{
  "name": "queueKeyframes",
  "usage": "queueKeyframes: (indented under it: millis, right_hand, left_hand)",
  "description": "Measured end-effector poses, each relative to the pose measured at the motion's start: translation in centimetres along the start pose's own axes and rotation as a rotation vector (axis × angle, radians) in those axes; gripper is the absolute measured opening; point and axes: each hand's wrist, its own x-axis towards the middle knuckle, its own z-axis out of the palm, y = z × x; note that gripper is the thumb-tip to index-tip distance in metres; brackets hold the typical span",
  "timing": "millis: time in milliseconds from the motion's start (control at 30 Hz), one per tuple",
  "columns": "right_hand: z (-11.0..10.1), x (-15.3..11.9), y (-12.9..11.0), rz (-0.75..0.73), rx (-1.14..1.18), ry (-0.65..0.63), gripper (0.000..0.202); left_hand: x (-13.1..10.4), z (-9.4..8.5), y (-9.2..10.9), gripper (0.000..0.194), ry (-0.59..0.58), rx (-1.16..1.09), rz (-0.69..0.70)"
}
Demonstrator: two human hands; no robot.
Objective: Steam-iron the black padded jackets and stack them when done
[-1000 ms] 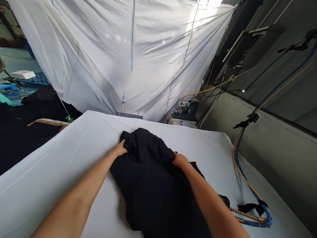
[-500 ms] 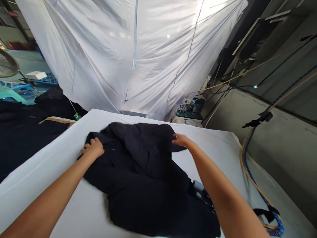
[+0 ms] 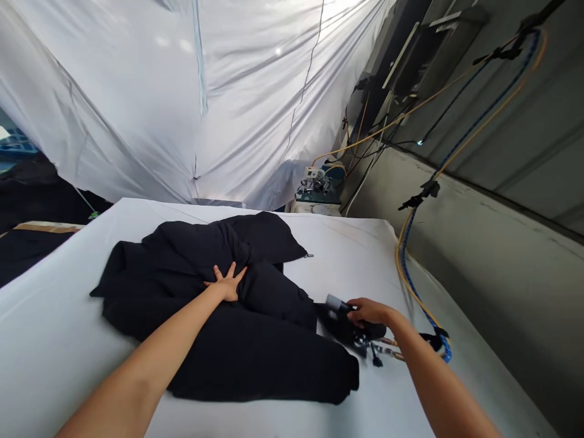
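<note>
A black garment (image 3: 269,359) with a zip pull at one corner lies crumpled across the white-covered table (image 3: 347,401). My left hand (image 3: 227,285) rests flat on its middle with the fingers spread. To the right of the cloth, my right hand (image 3: 366,310) is closed around the handle of a steam iron (image 3: 335,319). The iron sits by the garment's right edge, and its hose fittings point right. My palm hides part of the handle.
Blue and yellow hoses (image 3: 404,261) hang from above and run down to the iron along the table's right side. A white sheet (image 3: 150,121) hangs behind the table. A small machine (image 3: 319,185) stands at the back, and dark cloth (image 3: 27,255) lies at the left.
My left hand moved from the garment's left edge to its middle. My right hand left the upper right part and took hold of the iron. The garment lies flatter, and the view has turned right.
</note>
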Motion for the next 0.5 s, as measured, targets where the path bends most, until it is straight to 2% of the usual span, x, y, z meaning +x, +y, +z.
queueKeyframes:
  millis: [100,167,267,300,367,433,500]
  right_hand:
    - [-3.2,0.4,1.5,0.065,-0.081,0.156,0.019]
    - [-5.3,1.0,1.7,0.177,-0.212,0.330,0.023]
    - [-6.6,2.8,-0.4,0.282,-0.428,0.646,0.041]
    - [-6.4,3.7,-1.7,0.259,-0.474,0.703,0.044]
    - [-5.1,6.0,-4.9,0.167,-0.511,0.714,0.042]
    - [-2.9,8.5,-8.4,0.087,-0.531,0.686,0.038]
    - [-0.8,11.1,-11.4,0.030,-0.530,0.694,0.039]
  left_hand:
    - [-0.8,0.2,-0.4,0.103,0.019,-0.026,-0.019]
    - [-1.4,0.6,-0.6,0.100,0.050,-0.022,-0.038]
    - [-2.3,0.8,-0.8,0.087,0.111,-0.010,-0.015]
    - [-2.6,0.5,-0.9,0.079,0.128,-0.018,0.015]
    - [-2.9,-0.6,-1.4,0.058,0.158,-0.040,0.076]
    - [-2.9,-2.5,-2.5,0.040,0.188,-0.053,0.090]
    - [-2.4,-4.8,-4.5,0.030,0.222,-0.052,0.046]
